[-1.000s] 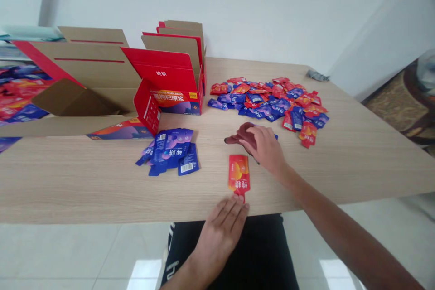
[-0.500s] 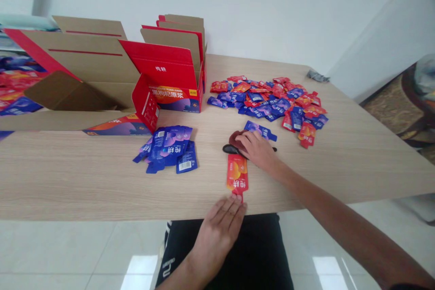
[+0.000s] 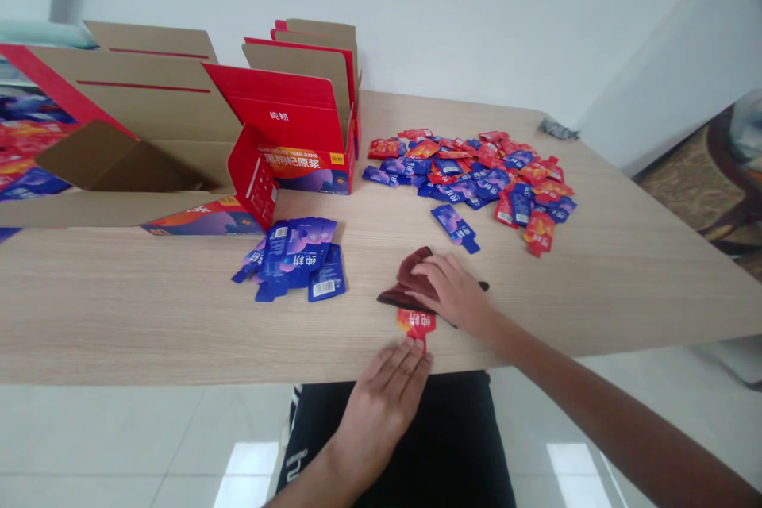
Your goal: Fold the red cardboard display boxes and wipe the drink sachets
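Close to the table's front edge, a red-and-orange sachet [image 3: 417,322] lies flat with its narrow end toward me. My left hand [image 3: 390,389] rests its outstretched fingers on that narrow end, pressing it against the table. A brown cloth with dark edging [image 3: 410,274] covers the sachet's far part. My right hand [image 3: 456,290] grips the cloth, its fingers bunching the fabric against the tabletop. Just beyond it lies a single blue sachet [image 3: 456,227]. To the left is a small pile of blue sachets [image 3: 298,258].
A large heap of mixed red and blue sachets [image 3: 470,171] spreads over the table's [image 3: 631,278] far right. Open cardboard boxes [image 3: 178,95] stand at the left, more red boxes [image 3: 303,127] behind them. A crumpled grey scrap [image 3: 558,128] lies near the back corner.
My right hand has drawn the cloth toward me over the red sachet, covering most of it. The single blue sachet now lies uncovered, turned at a different angle. My left hand stays put.
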`<state>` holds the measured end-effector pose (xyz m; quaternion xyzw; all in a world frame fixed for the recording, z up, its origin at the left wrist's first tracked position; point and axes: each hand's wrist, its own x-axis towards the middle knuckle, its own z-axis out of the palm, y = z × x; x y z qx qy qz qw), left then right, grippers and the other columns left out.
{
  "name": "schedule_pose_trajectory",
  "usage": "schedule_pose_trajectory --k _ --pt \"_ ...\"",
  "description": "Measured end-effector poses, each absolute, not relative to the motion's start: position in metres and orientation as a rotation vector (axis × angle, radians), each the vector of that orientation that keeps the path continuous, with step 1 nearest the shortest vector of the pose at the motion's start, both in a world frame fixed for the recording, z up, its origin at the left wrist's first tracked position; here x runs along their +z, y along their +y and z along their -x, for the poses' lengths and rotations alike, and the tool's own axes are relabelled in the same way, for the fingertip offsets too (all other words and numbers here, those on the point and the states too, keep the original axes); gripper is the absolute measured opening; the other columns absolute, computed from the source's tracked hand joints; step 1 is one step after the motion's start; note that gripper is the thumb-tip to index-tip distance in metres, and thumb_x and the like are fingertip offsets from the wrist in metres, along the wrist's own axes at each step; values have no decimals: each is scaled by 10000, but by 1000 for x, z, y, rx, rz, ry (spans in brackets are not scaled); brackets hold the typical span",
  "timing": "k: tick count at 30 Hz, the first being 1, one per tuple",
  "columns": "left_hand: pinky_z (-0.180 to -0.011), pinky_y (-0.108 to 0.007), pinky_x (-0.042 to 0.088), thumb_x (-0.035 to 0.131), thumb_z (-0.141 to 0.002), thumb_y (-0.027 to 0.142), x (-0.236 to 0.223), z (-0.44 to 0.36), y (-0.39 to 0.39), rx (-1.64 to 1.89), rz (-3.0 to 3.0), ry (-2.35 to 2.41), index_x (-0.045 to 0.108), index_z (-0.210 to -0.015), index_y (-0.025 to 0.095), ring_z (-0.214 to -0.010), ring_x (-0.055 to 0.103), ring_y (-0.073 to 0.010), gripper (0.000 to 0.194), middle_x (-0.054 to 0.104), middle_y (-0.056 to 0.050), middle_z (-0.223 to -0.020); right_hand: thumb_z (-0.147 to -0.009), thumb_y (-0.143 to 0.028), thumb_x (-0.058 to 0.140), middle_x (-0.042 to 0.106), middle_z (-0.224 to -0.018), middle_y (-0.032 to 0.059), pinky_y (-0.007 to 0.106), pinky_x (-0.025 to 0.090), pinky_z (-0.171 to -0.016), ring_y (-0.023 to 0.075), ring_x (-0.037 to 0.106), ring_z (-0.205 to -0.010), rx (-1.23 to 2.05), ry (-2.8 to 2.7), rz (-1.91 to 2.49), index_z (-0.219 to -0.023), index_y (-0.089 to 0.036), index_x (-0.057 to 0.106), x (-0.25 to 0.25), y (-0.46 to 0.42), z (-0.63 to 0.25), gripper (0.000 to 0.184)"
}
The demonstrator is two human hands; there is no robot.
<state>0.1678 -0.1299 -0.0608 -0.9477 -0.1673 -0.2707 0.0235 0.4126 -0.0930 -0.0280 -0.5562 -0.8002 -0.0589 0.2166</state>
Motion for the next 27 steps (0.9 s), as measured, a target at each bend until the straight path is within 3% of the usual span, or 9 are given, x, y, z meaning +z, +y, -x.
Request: schedule_pose_trajectory --k 6,13,15,19,21,27 --pt "-1134 -371 486 391 -1093 122 -60 -168 -130 -846 2932 -527 638 -1369 138 -1319 628 -201 371 686 -82 -1392 -1021 -348 572 643 -1170 140 437 499 -895 292 579 -1046 -451 -2126 1684 -1241 -197 605 -10 -51 -440 269" --pt "-1148 -390 477 553 -1070 392 -46 -166 -126 -885 3111 -566 653 -1323 168 -1217 681 -208 353 734 -84 -1293 -973 -454 640 615 -1187 141 496 460 -1002 299 573 -1109 -448 -1482 1648 -1277 -188 532 -4 -114 -453 419" --pt "-1154 -406 471 596 -1039 449 -39 -168 -124 -817 3130 -608 635 -1363 183 -1255 657 -228 420 703 -92 -1348 -946 -507 653 613 -1162 142 506 462 -997 308 581 -1104 -382 -1363 1707 -1266 -178 538 -16 -140 -456 473" --pt "-1168 -456 451 704 -938 557 -37 -173 -123 -565 3045 -688 470 -1552 214 -1485 444 -323 742 466 -111 -1612 -888 -622 653 620 -1158 155 520 472 -987 331 605 -1095 -217 -1122 1861 -1234 -164 561 -43 -178 -462 582" --pt "-1179 -441 438 669 -982 496 -40 -174 -122 -511 2989 -681 461 -1558 200 -1498 428 -308 680 463 -114 -1614 -857 -661 656 625 -1191 171 527 473 -995 349 612 -1123 -156 -998 1910 -1246 -160 559 -51 -188 -463 642" --pt "-1167 -355 451 531 -1075 241 -27 -163 -123 -703 2964 -512 668 -1316 205 -1275 638 -199 280 702 -46 -1354 -794 -725 663 629 -1252 206 566 468 -1013 401 612 -1176 -61 -794 1964 -1279 -157 559 -55 -192 -460 755"
